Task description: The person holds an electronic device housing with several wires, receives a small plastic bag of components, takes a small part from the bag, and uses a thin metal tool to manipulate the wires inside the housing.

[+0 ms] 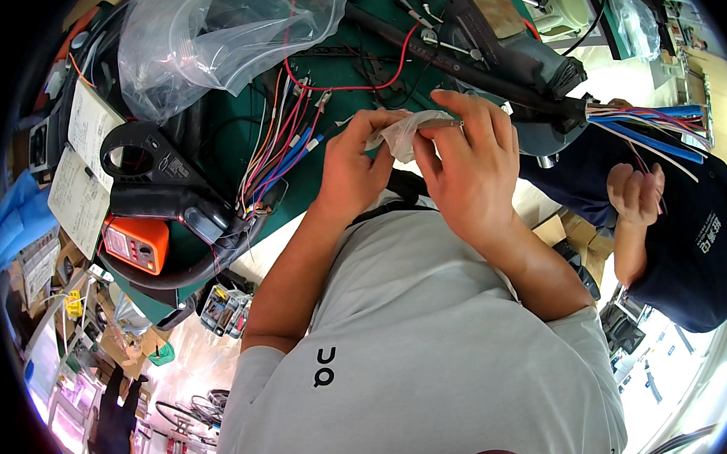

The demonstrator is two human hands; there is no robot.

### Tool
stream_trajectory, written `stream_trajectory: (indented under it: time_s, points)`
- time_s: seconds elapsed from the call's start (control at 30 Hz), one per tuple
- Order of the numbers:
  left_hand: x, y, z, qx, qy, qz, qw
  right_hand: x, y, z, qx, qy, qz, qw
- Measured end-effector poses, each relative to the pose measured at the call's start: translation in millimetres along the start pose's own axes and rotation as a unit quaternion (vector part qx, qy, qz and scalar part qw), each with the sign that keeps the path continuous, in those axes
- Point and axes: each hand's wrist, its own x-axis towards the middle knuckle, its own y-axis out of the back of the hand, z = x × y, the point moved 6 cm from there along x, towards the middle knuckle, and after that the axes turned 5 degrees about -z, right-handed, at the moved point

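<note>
My left hand point(350, 168) and my right hand point(475, 165) meet over the near edge of the green bench. Between them is a small crumpled, translucent whitish plastic bag point(407, 139), pinched by the fingers of both. A thin, pale, rod-like piece point(442, 124) shows by my right thumb and index finger; I cannot make out what it is. Left of my hands lies a bundle of coloured wires point(281, 153) with white-tagged ends. A thin red wire point(356, 87) loops across just beyond my fingers.
A large clear plastic bag point(214, 46), black clamp meter point(159, 165), orange meter point(137, 244) and open notebook point(85, 172) lie left. A thick black cable point(471, 75) crosses a grey machine point(502, 43). At right, a co-worker's hand point(635, 195) is near fanned wires point(654, 126).
</note>
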Motion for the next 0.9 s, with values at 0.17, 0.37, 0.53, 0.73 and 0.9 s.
stream_trajectory:
  time_s: [0.17, 0.37, 0.53, 0.73, 0.9]
  points:
    - [-1.6, 2.9, -6.3, -0.027, -0.004, -0.008, 1.0, 5.3, -8.2, 7.6, 0.105, -0.06, -0.027, 0.992]
    - [-7.6, 9.8, -15.9, -0.069, 0.035, 0.006, 0.997, 14.3, 10.3, 6.0, 0.209, -0.08, -0.026, 0.974]
    - [-8.4, 12.0, -18.8, -0.081, 0.036, 0.008, 0.996, 7.0, 52.6, 14.2, 0.441, -0.118, 0.044, 0.889]
    - [-9.1, 10.7, -16.0, -0.088, 0.011, -0.015, 0.996, 3.3, 113.1, 6.7, 0.426, 0.024, 0.065, 0.902]
    - [-8.8, 17.5, -15.7, -0.093, 0.027, 0.013, 0.995, -0.6, 163.5, 22.1, 0.523, 0.042, 0.105, 0.845]
